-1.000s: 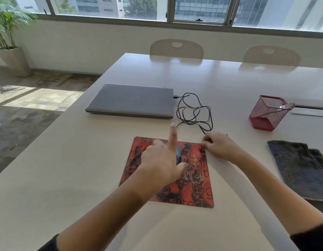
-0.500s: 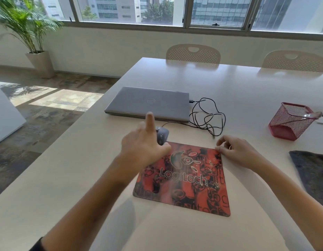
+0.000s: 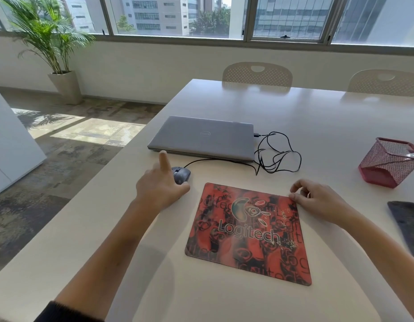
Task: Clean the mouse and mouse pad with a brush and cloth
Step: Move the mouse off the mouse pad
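A grey wired mouse rests on the table just left of and beyond the red Logitech mouse pad. My left hand covers the mouse's near side and grips it, index finger raised. Pale crumbs speckle the pad's right part. My right hand pinches the pad's far right corner with curled fingers. A dark grey cloth lies at the right edge, partly cut off. The red mesh cup holds a clear-handled tool whose brush end I cannot see.
A shut grey laptop lies beyond the mouse, with the tangled black cable to its right. Two pale chairs stand at the white table's far side. The table's left edge drops to the floor; a potted palm stands by the window.
My left hand has carried the mouse off the pad to the table at the pad's far left. My right hand stays on the pad's corner. The view has shifted left.
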